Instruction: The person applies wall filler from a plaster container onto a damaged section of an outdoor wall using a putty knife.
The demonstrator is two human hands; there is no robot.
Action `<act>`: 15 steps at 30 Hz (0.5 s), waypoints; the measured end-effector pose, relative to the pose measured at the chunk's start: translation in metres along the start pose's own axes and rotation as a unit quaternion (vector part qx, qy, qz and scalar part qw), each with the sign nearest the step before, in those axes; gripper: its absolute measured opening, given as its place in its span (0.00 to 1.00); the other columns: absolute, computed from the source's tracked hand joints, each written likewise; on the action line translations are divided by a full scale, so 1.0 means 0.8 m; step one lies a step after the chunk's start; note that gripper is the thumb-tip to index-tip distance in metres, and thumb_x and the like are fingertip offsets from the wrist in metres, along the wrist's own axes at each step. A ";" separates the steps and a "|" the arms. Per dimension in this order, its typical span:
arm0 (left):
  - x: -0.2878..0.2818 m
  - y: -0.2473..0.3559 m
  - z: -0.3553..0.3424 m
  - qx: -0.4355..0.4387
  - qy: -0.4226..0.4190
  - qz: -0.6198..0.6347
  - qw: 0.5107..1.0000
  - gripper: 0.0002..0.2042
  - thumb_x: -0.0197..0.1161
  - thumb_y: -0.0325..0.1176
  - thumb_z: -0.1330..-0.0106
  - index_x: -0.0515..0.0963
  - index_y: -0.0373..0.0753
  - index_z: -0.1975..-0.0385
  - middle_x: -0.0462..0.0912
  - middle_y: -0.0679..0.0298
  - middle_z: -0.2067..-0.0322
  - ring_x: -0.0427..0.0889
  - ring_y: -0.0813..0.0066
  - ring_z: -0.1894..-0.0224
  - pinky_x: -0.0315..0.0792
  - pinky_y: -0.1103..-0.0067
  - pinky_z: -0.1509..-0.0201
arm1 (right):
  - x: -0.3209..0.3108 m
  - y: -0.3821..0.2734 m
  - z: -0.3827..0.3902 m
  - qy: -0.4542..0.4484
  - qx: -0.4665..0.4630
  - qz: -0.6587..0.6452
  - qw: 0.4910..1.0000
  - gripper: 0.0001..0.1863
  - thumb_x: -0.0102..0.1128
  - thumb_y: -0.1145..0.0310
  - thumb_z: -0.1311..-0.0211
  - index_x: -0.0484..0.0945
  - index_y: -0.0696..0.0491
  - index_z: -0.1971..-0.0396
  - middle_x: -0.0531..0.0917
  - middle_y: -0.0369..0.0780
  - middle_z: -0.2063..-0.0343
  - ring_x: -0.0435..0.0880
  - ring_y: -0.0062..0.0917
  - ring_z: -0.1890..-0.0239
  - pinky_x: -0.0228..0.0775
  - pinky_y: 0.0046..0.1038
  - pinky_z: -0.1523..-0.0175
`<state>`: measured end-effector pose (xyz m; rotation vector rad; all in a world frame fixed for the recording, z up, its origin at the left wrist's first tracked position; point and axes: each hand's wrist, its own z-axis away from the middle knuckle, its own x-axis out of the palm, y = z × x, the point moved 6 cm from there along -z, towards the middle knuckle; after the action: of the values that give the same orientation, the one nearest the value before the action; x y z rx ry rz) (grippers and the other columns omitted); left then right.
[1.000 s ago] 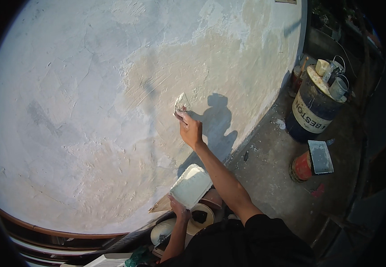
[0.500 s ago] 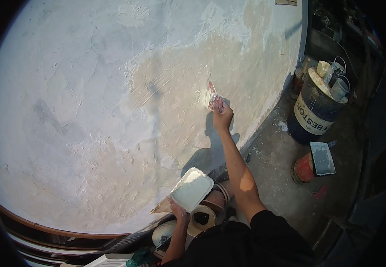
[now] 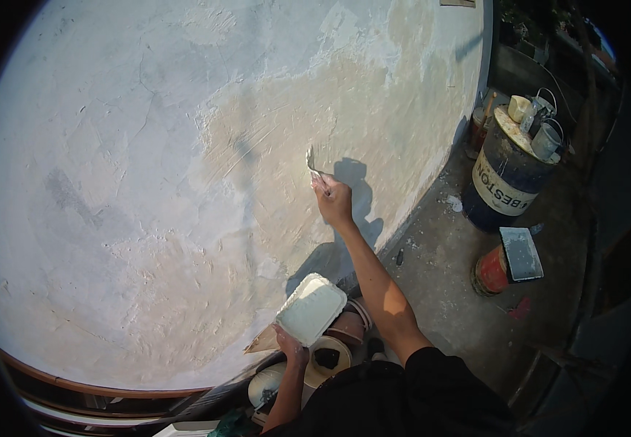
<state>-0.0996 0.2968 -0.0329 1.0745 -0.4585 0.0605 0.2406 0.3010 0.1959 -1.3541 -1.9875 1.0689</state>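
Note:
My right hand grips a putty knife by its handle, fingers closed. White paste coats the blade, which is turned nearly edge-on to me in front of the plastered wall. A shadow of hand and tool falls on the wall to their right. Low at the wall's foot, my left hand is closed on the near edge of a white rectangular tray. Pale paste lies in the tray. The wall carries rough beige patches amid whiter plaster.
Pots and a pale bucket stand below the tray. On the concrete floor to the right is a red bucket with a grey board against it. Beyond stands a dark drum topped with small cans.
My right hand has moved left with the putty knife, and the blade has turned from face-on to nearly edge-on. The tray stays in my left hand. The view has shifted slightly.

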 end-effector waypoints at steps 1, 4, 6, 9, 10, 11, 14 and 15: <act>0.006 0.003 0.004 -0.002 0.003 0.001 1.000 0.33 0.34 0.59 0.30 0.63 0.33 0.43 0.72 0.54 0.48 0.76 0.61 0.49 0.73 0.70 0.47 | 0.000 0.002 0.003 0.001 0.000 0.002 1.000 0.11 0.57 0.70 0.43 0.78 0.61 0.64 0.76 0.40 0.82 0.71 0.18 0.79 0.65 0.24 0.71; 0.013 0.011 0.013 -0.004 0.011 0.002 1.000 0.33 0.34 0.59 0.30 0.63 0.33 0.43 0.72 0.55 0.48 0.76 0.61 0.50 0.73 0.70 0.48 | 0.009 -0.001 0.011 -0.050 0.013 0.016 0.999 0.12 0.57 0.70 0.42 0.78 0.61 0.61 0.80 0.44 0.79 0.75 0.19 0.77 0.68 0.24 0.69; 0.017 0.015 0.015 -0.004 0.015 0.003 1.000 0.33 0.34 0.59 0.30 0.63 0.34 0.43 0.72 0.55 0.48 0.76 0.61 0.50 0.73 0.70 0.48 | 0.021 -0.011 0.022 -0.042 0.007 -0.011 0.999 0.12 0.57 0.71 0.42 0.78 0.61 0.60 0.81 0.46 0.76 0.78 0.19 0.74 0.69 0.24 0.67; 0.017 0.016 0.017 -0.003 0.027 -0.005 1.000 0.32 0.34 0.59 0.30 0.63 0.34 0.43 0.72 0.55 0.48 0.76 0.62 0.50 0.73 0.70 0.48 | 0.040 -0.021 0.048 -0.050 -0.004 -0.048 0.998 0.13 0.56 0.74 0.41 0.77 0.61 0.57 0.83 0.50 0.70 0.83 0.24 0.69 0.71 0.24 0.62; 0.017 0.015 0.017 0.000 0.025 -0.009 1.000 0.32 0.34 0.60 0.30 0.63 0.34 0.43 0.72 0.55 0.49 0.76 0.62 0.51 0.74 0.70 0.48 | 0.045 -0.026 0.058 -0.054 -0.025 -0.035 0.998 0.13 0.56 0.74 0.41 0.77 0.61 0.56 0.82 0.50 0.70 0.83 0.27 0.69 0.71 0.24 0.62; 0.016 0.015 0.016 0.003 0.023 -0.013 1.000 0.32 0.34 0.60 0.30 0.64 0.34 0.44 0.73 0.55 0.49 0.77 0.63 0.51 0.74 0.70 0.49 | 0.047 -0.030 0.067 -0.058 -0.046 -0.023 0.997 0.14 0.56 0.74 0.42 0.77 0.61 0.56 0.82 0.50 0.70 0.84 0.31 0.69 0.72 0.24 0.62; 0.017 0.024 0.023 -0.002 0.039 -0.037 0.999 0.32 0.35 0.60 0.30 0.64 0.34 0.44 0.73 0.55 0.50 0.77 0.63 0.52 0.74 0.71 0.50 | 0.026 -0.037 0.067 -0.062 -0.011 -0.011 0.998 0.13 0.55 0.76 0.42 0.77 0.61 0.57 0.82 0.51 0.70 0.84 0.36 0.68 0.72 0.25 0.62; 0.019 0.026 0.024 -0.001 0.038 -0.037 0.999 0.32 0.35 0.60 0.30 0.64 0.34 0.44 0.73 0.55 0.50 0.77 0.63 0.52 0.74 0.71 0.50 | 0.012 -0.031 0.063 -0.066 0.023 0.020 0.997 0.12 0.54 0.77 0.43 0.77 0.62 0.58 0.81 0.52 0.71 0.84 0.36 0.68 0.72 0.26 0.61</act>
<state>-0.0978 0.2881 -0.0026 1.0827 -0.3493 0.0353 0.1852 0.2886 0.1876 -1.3344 -2.0241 1.2442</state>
